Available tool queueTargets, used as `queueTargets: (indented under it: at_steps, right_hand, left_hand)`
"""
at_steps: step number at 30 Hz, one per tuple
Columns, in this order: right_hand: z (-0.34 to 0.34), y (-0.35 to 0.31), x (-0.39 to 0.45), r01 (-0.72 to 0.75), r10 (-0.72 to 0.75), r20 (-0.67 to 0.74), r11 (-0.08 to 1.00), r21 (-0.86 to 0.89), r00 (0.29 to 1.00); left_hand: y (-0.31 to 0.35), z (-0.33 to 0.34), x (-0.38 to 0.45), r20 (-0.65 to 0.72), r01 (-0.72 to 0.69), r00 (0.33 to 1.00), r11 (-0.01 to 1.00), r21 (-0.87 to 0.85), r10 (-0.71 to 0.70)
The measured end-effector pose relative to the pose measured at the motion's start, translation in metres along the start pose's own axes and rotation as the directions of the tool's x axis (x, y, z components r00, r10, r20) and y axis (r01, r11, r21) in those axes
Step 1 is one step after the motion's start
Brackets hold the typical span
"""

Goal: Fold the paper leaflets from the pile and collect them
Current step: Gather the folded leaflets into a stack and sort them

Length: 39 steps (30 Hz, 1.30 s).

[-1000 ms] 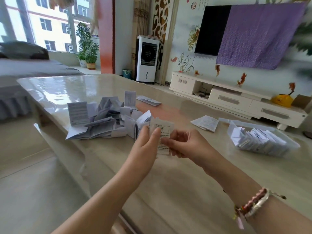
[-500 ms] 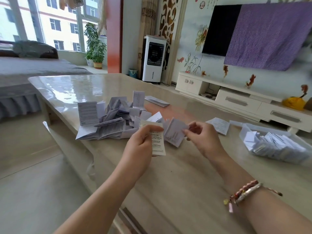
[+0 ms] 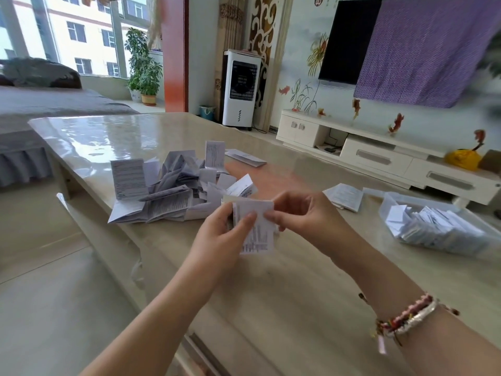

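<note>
Leaflet (image 3: 257, 226) pinched between our left hand (image 3: 225, 234) and right hand (image 3: 301, 215) above bare tabletop (image 3: 271, 289), loose pile (image 3: 173, 188) left near table edge, filled clear bin (image 3: 433, 226) right.

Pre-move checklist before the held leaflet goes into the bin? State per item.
1. Leaflet gripped: ok, the left hand and right hand both pinch it above the table.
2. Fold finished: cannot tell, its printed lower part hangs below the fingers and the layers are not readable.
3. Bin reachable: ok, it sits on the table on the right-hand side, open on top.
4. Room in bin: cannot tell, folded leaflets fill much of it and its far end is out of frame.
5. Path to bin: ok, only one flat leaflet lies between.
6. Pile remaining: ok, many leaflets still wait on the left.
</note>
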State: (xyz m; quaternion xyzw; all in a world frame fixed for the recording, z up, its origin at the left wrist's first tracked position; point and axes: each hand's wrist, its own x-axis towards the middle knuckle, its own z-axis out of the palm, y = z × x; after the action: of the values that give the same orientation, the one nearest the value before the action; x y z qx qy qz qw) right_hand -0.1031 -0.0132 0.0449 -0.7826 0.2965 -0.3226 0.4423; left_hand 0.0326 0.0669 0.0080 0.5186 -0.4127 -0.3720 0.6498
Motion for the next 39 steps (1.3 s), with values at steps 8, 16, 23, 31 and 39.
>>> queueTargets:
  at_steps: [8, 16, 23, 31, 39]
  right_hand:
    - [0.002, 0.037, 0.019, -0.191, 0.149, -0.138, 0.907, -0.374, 0.979]
    - [-0.024, 0.019, 0.011, 0.085, -0.131, -0.472, 0.989, -0.117, 0.872]
    - [0.001, 0.005, -0.007, 0.340, -0.421, -0.021, 0.758, -0.557, 0.907]
    - [0.010, 0.011, -0.007, 0.389, -0.616, 0.041, 0.442, -0.808, 0.786]
    - [0.019, 0.015, -0.006, 0.502, -0.680, 0.058, 0.478, -0.721, 0.731]
  left_hand:
    - [-0.004, -0.012, 0.006, -0.059, -0.073, 0.995, 0.997, 0.027, 0.074]
    - [-0.008, -0.005, 0.007, -0.042, -0.055, 0.997, 0.995, 0.083, 0.059]
    - [-0.008, 0.008, 0.004, 0.019, -0.044, 0.999, 0.992, 0.121, 0.042]
    - [0.003, 0.010, -0.001, 0.043, 0.126, 0.991, 0.990, -0.061, -0.124]
    - [0.001, 0.005, -0.002, -0.032, 0.101, 0.994, 0.992, -0.079, -0.104]
